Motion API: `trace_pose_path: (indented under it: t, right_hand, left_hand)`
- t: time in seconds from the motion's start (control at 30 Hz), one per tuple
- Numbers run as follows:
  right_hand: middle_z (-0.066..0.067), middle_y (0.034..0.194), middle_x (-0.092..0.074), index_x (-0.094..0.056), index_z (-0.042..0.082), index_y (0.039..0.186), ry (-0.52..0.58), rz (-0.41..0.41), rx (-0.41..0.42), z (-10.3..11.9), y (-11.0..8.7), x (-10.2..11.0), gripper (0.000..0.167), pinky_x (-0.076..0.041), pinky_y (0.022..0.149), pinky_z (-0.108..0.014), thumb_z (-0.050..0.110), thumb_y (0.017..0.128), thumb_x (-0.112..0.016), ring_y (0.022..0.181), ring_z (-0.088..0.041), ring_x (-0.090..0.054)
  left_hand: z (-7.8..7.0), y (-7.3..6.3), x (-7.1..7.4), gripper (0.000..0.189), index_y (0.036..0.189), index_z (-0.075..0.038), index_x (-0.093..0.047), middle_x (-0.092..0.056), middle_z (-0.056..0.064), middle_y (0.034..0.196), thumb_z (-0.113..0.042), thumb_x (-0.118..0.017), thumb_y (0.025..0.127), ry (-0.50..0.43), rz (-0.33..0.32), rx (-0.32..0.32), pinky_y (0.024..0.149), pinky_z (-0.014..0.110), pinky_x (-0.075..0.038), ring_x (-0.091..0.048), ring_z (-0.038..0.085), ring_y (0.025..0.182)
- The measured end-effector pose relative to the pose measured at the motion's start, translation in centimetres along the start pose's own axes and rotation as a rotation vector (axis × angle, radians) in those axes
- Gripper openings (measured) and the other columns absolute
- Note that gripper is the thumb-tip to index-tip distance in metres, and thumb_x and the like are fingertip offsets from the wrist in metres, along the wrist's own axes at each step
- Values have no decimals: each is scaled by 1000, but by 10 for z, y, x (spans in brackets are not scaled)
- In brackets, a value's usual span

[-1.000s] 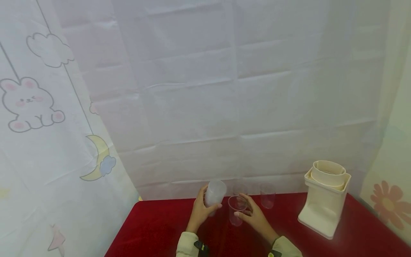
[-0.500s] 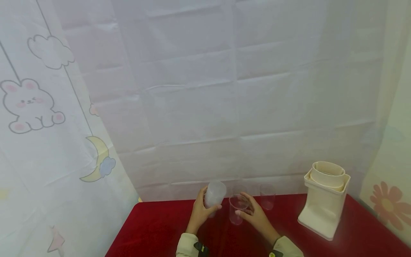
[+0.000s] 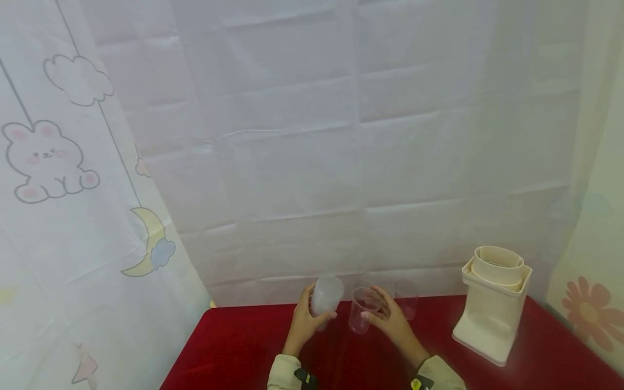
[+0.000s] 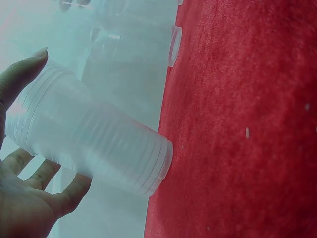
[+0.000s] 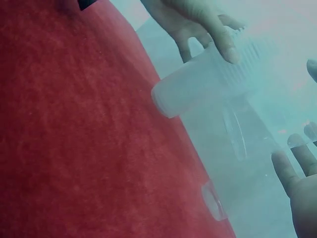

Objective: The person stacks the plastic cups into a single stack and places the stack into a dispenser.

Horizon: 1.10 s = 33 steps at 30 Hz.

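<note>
Your left hand (image 3: 304, 322), part open, curls round tilted cup stack (image 3: 329, 294). Your right hand (image 3: 394, 324), likewise, holds clear cup (image 3: 359, 315) between stack and right palm. Another cup (image 3: 410, 304) behind.

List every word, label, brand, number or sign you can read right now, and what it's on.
No readable text in any view.
Cup stack in the left hand: ridges, no lettering visible.
Clear cup in the right hand: none visible.
Cream stand: none visible.
Left backdrop: drawings only, no words.
Wrist straps: yellow marks, too small to read.
</note>
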State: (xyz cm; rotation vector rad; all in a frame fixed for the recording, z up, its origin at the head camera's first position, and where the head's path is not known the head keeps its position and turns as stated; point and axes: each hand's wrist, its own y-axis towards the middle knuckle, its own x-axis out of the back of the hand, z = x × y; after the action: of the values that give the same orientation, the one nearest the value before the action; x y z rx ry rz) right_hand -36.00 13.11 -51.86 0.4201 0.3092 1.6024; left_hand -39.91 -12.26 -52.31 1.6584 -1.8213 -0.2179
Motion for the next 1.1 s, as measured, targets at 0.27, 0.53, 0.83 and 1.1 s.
trace_pose_path:
  t: [0.27,0.53,0.83,1.1]
  right_hand:
    - [-20,148,-47,-37,10,150,13,2,-15,5,3,6,67,-45,94,-22,7,92,-71,131,-34,-48]
    - [-15,148,-49,-37,12,151,1,5,20,11,8,9,67,-42,96,-20,8,93,-70,131,-22,-49]
    - [-19,148,-47,-34,7,152,46,25,59,17,9,9,69,-43,95,-19,2,92,-69,131,-28,-49]
    - [-23,148,-45,-33,3,151,48,9,58,18,12,9,68,-43,96,-22,4,93,-68,131,-34,-47]
  left_hand:
    - [-27,-4,2,80,146,-10,-44,-60,15,125,-11,-86,78,-21,-12,6,80,46,-50,-60,34,106]
    - [-45,-7,9,77,145,-6,-44,-59,17,125,-9,-84,79,-38,9,-2,81,47,-50,-59,34,106]
    - [-42,-7,8,78,145,-6,-44,-59,16,125,-10,-85,78,-41,2,-12,80,47,-50,-59,34,106]
    - [-44,-6,7,79,146,-7,-43,-58,18,127,-10,-84,79,-45,10,4,78,49,-52,-59,34,105]
